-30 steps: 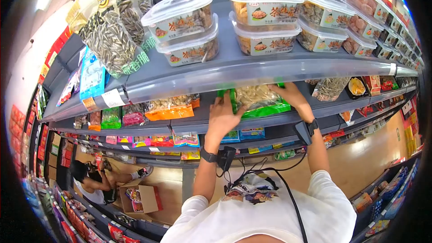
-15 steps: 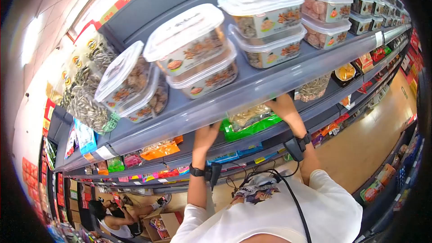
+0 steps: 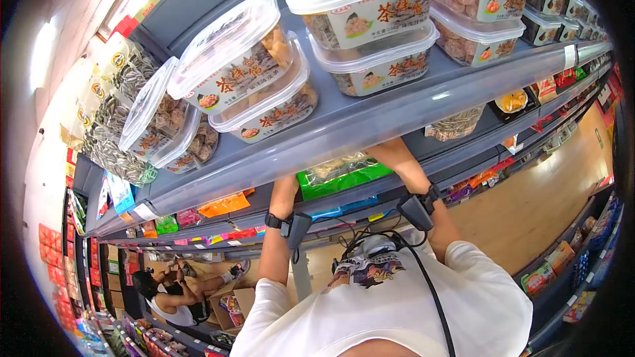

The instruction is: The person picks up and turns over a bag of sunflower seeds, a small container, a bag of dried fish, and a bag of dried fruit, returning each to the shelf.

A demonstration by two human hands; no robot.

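A green snack bag [image 3: 340,175] with a clear window of pale nuts lies on the second shelf, just under the lip of the top shelf [image 3: 397,109]. My left hand [image 3: 286,188] reaches up to its left end and my right hand [image 3: 391,155] to its right end. That lip hides both sets of fingers; the bag sits between them. Each wrist carries a black strapped device [image 3: 417,208].
Stacked clear tubs of snacks [image 3: 370,10] fill the top shelf, with sunflower seed bags [image 3: 112,125] at its left. Lower shelves carry coloured packets. A person [image 3: 165,291] crouches by an open cardboard box [image 3: 231,304] down the aisle on the left. Wooden floor lies to the right.
My head has tilted up and closer, so the top shelf's lip now covers my fingers. Both hands have stayed at the ends of the green bag, pushed further back on its shelf.
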